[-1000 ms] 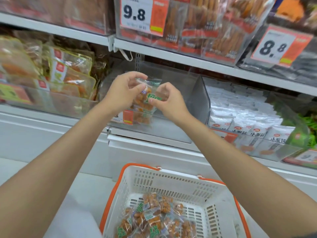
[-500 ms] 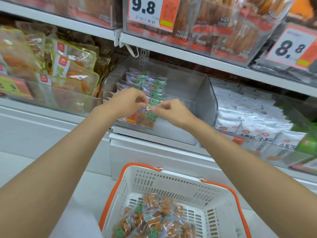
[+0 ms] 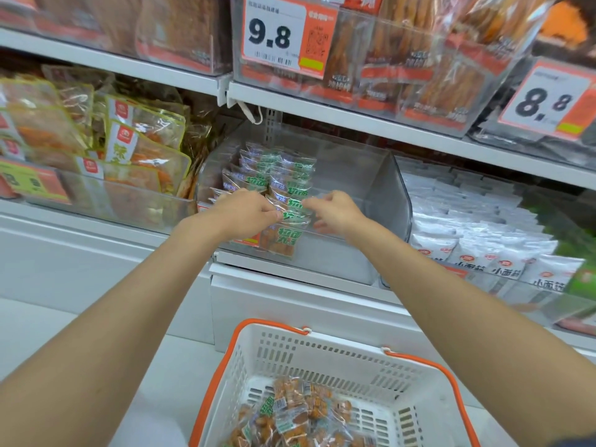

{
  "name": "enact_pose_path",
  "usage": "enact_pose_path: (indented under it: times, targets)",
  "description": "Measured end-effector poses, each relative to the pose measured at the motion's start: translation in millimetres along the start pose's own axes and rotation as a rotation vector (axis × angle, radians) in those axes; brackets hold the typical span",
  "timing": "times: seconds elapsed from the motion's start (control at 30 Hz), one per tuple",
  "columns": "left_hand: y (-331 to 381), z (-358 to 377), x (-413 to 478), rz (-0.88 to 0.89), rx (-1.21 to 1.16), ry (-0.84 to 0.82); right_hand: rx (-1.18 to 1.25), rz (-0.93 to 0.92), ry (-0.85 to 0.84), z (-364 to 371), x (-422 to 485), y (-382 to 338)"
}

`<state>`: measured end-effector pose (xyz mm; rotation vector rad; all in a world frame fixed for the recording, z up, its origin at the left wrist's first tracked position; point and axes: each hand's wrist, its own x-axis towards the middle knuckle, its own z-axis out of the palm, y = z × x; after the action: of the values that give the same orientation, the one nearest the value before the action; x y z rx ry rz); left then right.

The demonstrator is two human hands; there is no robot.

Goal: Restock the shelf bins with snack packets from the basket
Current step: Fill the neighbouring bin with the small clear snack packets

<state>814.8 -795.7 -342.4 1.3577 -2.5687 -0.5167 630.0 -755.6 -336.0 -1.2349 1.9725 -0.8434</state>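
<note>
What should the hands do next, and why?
Probably let go and reach down for another packet. The left hand pinches the top of the front packet, which already stands in the row inside the clear bin; the right hand is beside it. The basket below holds plenty more packets.

Bright, even store light; glare on upper clear wrappers; wide-angle bending at edges; right side slightly blurred.

White slotted basket [image 3: 322, 359] (orange-trimmed)

Head-worn view, angled down, close
</note>
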Motion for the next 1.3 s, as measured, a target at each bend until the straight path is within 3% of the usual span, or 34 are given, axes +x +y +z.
enact_pose_path:
  times: [0.17,0.43,0.53,0.6,0.7,0.77,0.87,1.0,1.3]
  targets:
    - [-8,5,-2,0.008,0.044,0.196,0.245,0.235,-0.256,6,0,-19]
    - [-17,10,-2,-0.025,0.099,0.085,0.242,0.234,-0.313,19,9,-24]
    - [-16,9,-2,-0.021,0.060,0.120,0.043,0.163,-0.164,12,12,-13]
    - [-9,8,-4,0.011,-0.010,0.240,-0.093,-0.007,0.015,11,5,-5]
    - [15,10,-15,0.108,-0.144,0.499,-0.081,-0.315,0.239,7,-26,7]
    - [34,18,-24,0.121,-0.249,0.541,-0.040,-0.457,0.321,6,-48,15]
    - [54,44,-35,0.080,-0.337,0.397,-0.057,-0.529,0.354,9,-70,36]
    - [69,89,-47,0.069,-0.313,0.139,-0.066,-0.460,0.283,16,-88,81]
    - [58,196,-59,-0.027,-0.089,-0.410,-0.175,-0.099,-0.013,45,-109,247]
